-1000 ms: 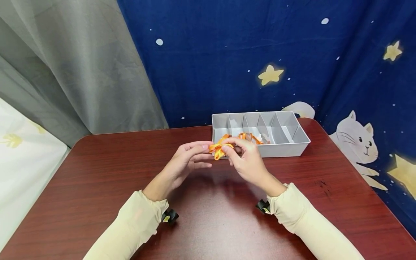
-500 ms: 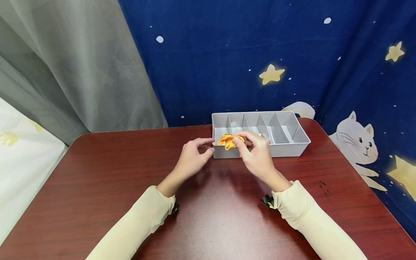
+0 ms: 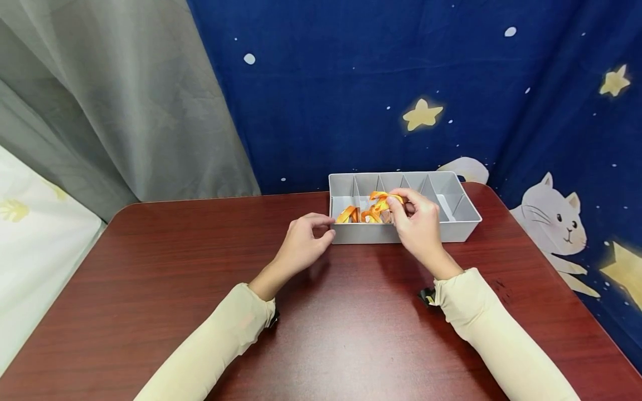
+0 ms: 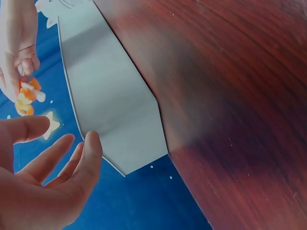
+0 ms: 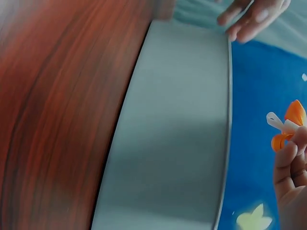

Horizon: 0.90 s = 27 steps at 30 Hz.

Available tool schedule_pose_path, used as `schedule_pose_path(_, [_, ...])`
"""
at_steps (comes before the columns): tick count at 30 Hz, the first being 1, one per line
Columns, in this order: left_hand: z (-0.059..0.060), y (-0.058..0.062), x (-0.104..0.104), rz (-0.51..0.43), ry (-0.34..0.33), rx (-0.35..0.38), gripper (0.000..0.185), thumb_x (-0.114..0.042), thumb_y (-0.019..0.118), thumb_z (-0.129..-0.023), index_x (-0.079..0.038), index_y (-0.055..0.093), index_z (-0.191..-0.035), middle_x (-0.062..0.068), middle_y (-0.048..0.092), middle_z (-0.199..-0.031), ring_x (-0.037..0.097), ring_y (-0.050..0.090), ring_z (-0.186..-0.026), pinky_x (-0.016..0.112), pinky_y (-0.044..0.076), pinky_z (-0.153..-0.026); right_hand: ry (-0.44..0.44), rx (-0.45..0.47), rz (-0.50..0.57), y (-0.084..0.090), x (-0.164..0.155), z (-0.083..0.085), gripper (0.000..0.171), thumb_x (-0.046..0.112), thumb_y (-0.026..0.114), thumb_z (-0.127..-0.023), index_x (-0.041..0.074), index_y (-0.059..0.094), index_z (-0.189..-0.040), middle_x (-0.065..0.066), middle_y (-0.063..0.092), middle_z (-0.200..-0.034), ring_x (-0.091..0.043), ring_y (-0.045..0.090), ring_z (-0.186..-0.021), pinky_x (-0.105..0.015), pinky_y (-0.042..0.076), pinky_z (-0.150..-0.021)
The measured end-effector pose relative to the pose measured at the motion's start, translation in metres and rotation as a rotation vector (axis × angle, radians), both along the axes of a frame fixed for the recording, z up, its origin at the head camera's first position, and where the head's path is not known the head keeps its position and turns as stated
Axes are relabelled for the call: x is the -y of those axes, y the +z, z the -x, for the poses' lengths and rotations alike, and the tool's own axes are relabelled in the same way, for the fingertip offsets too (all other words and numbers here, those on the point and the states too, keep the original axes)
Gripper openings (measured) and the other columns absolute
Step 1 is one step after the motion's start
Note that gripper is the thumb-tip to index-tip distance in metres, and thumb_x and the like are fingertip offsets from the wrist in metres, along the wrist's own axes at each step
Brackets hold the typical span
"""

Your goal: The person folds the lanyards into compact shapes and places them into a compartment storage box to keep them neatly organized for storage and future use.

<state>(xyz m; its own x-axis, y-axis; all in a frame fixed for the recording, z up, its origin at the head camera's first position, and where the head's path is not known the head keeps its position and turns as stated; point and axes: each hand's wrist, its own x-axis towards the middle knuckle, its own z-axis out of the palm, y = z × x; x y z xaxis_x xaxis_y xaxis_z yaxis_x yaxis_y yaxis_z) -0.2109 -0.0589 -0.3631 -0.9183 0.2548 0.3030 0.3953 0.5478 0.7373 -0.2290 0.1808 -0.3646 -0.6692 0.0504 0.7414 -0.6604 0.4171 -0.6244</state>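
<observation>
My right hand (image 3: 407,210) pinches a bunched orange ribbon (image 3: 373,207) at its fingertips, over the left-middle compartments of a grey divided tray (image 3: 371,234). Part of the ribbon hangs down into the tray. My left hand (image 3: 313,231) holds nothing; its fingers are relaxed beside the tray's front left corner. In the left wrist view the left hand (image 4: 48,182) is spread near the tray wall (image 4: 105,96), with the ribbon (image 4: 26,98) under the right hand (image 4: 17,43). The right wrist view shows the ribbon (image 5: 288,125) above the right hand (image 5: 290,167) and the tray wall (image 5: 177,134).
The tray stands at the far middle of a dark red wooden table (image 3: 321,334). Behind it hang a blue starry cloth (image 3: 401,83) and a grey curtain (image 3: 125,111). Some white slips lie in the tray's right compartments (image 3: 443,203).
The left hand has let go of the ribbon and moved to the tray's front left corner. The right hand has carried the ribbon away from me and rightward, over the tray.
</observation>
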Motion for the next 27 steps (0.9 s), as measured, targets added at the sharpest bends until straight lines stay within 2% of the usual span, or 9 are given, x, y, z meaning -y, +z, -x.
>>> schedule_pose_path(4, [0.0, 0.001, 0.0, 0.036, -0.01, 0.002, 0.028, -0.009, 0.068, -0.087, 0.0, 0.073, -0.113, 0.009, 0.069, -0.115, 0.023, 0.065, -0.104, 0.039, 0.052, -0.088, -0.085, -0.009, -0.049, -0.007, -0.015, 0.009, 0.009, 0.0, 0.069, -0.091, -0.006, 0.071, -0.097, -0.015, 0.07, -0.082, 0.002, 0.057, -0.062, -0.008, 0.043, -0.056])
schedule_pose_path(9, [0.002, 0.001, -0.001, 0.084, -0.005, 0.018, 0.03, -0.013, 0.069, -0.087, 0.0, 0.073, -0.114, 0.008, 0.067, -0.118, 0.025, 0.062, -0.11, 0.041, 0.049, -0.092, -0.2, 0.007, -0.085, -0.011, -0.033, 0.017, 0.01, 0.002, 0.07, -0.09, -0.006, 0.071, -0.097, -0.016, 0.07, -0.079, 0.007, 0.053, -0.061, -0.006, 0.04, -0.056])
schedule_pose_path(16, [0.002, 0.001, -0.001, 0.087, 0.004, 0.034, 0.032, -0.014, 0.069, -0.086, 0.0, 0.073, -0.115, 0.008, 0.066, -0.118, 0.026, 0.062, -0.108, 0.042, 0.049, -0.092, -0.335, 0.019, -0.116, -0.013, -0.05, 0.022, 0.011, 0.006, 0.069, -0.091, -0.004, 0.072, -0.096, -0.015, 0.067, -0.073, 0.009, 0.044, -0.059, -0.012, 0.034, -0.057])
schedule_pose_path(20, [0.003, 0.001, -0.001, 0.073, -0.001, 0.041, 0.031, -0.013, 0.07, -0.086, 0.001, 0.073, -0.114, 0.008, 0.065, -0.117, 0.024, 0.064, -0.104, 0.041, 0.05, -0.09, -0.38, 0.058, -0.127, -0.015, -0.057, 0.022, 0.012, 0.007, 0.069, -0.091, -0.004, 0.072, -0.096, -0.016, 0.066, -0.074, -0.004, 0.049, -0.063, -0.02, 0.035, -0.061])
schedule_pose_path(24, [0.003, 0.001, -0.001, 0.072, 0.0, 0.061, 0.031, -0.013, 0.07, -0.087, 0.0, 0.073, -0.115, 0.008, 0.064, -0.118, 0.023, 0.066, -0.102, 0.041, 0.051, -0.09, -0.412, 0.098, -0.155, -0.018, -0.063, 0.023, 0.014, 0.009, 0.068, -0.092, -0.003, 0.072, -0.098, -0.019, 0.068, -0.079, -0.027, 0.056, -0.07, -0.035, 0.037, -0.066])
schedule_pose_path(27, [0.002, 0.002, -0.001, 0.075, -0.001, 0.07, 0.031, -0.013, 0.07, -0.087, 0.0, 0.073, -0.115, 0.008, 0.064, -0.119, 0.023, 0.066, -0.102, 0.041, 0.051, -0.09, -0.422, 0.106, -0.177, -0.02, -0.067, 0.025, 0.016, 0.009, 0.068, -0.092, -0.004, 0.072, -0.1, -0.02, 0.069, -0.084, -0.035, 0.057, -0.077, -0.043, 0.037, -0.069])
